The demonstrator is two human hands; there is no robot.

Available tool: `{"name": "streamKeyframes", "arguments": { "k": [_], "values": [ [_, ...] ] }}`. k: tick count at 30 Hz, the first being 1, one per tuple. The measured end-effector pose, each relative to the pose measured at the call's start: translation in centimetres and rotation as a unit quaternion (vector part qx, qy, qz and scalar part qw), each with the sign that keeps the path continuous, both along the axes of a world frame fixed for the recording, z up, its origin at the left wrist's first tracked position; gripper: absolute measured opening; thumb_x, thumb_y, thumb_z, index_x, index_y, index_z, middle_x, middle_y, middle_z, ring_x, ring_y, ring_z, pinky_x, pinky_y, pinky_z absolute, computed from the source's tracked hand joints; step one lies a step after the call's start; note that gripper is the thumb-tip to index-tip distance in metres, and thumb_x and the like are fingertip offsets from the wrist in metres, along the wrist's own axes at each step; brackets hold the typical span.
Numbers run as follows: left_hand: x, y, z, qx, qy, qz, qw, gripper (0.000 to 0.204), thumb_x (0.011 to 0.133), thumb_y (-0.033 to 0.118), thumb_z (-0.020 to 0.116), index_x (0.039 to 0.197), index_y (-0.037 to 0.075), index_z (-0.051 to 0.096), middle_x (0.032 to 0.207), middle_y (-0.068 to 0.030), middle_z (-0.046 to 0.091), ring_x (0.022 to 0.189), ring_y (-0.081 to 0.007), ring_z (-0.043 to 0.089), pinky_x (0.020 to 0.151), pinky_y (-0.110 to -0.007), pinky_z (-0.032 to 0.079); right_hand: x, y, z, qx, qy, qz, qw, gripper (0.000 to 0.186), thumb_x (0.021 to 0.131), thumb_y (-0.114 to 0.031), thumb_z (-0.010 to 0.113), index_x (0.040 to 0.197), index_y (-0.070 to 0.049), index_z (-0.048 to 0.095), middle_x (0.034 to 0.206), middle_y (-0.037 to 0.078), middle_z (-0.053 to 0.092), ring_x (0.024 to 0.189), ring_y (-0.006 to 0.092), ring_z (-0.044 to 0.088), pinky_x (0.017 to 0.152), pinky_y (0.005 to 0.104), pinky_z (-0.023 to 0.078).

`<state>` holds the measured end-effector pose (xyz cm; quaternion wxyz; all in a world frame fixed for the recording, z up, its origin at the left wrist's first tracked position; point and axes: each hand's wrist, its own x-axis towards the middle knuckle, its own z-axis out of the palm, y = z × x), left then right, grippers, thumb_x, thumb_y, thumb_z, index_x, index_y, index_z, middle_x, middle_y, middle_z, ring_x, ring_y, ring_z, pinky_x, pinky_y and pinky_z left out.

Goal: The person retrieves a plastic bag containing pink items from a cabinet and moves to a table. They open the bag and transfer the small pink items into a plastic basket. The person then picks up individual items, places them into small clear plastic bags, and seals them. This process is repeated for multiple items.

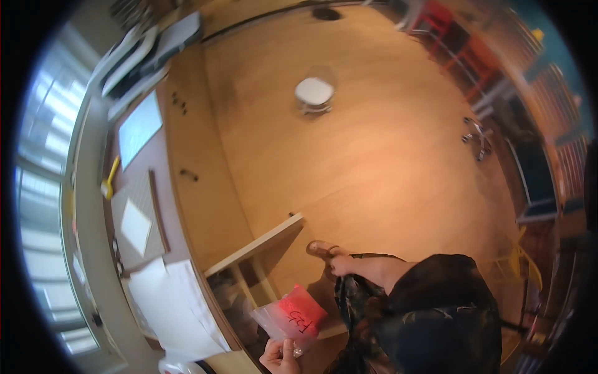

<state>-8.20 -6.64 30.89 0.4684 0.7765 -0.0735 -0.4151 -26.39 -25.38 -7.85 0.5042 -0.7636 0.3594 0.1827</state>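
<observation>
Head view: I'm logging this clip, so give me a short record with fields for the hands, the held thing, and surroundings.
left hand: grips a clear plastic bag with a red patch from below
right hand: not in view
in front of bag: open cabinet door, shelves inside
left of cabinet: counter with white papers
floor: wooden, white stool farther off

I see 1 clear plastic bag (pixel 290 317) with red marking, and perhaps 1 pale screen (pixel 139 128) on the counter.
</observation>
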Motion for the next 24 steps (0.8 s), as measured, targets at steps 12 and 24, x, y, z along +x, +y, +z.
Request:
{"name": "streamKeyframes", "arguments": {
  "k": [12,24],
  "values": [
    [-10.5,-18.2,5.6,-0.182,-0.002,-0.291,0.939,0.020,0.097,0.017,0.067,0.092,-0.002,0.070,0.077,-0.0028,0.066,0.068,-0.0110,0.055,0.058,-0.026,0.044,-34.2,-8.0,11.9,-0.237,0.005,-0.496,0.835,0.027,0.082,-0.023,0.059,0.080,0.001,0.072,0.074,0.019,0.071,0.068,0.0310,0.071,0.066,0.0437,0.056],
    [-37.9,-35.6,7.5,-0.126,-0.086,-0.517,0.842,0.023,0.092,0.021,0.073,0.095,-0.001,0.076,0.078,-0.0034,0.068,0.074,-0.0112,0.056,0.069,-0.029,0.047,-63.8,13.7,11.4,0.183,0.249,-0.608,0.732,0.020,0.079,-0.015,0.057,0.082,-0.006,0.075,0.082,0.019,0.073,0.065,0.0266,0.069,0.062,0.0418,0.055]
  ]
}}
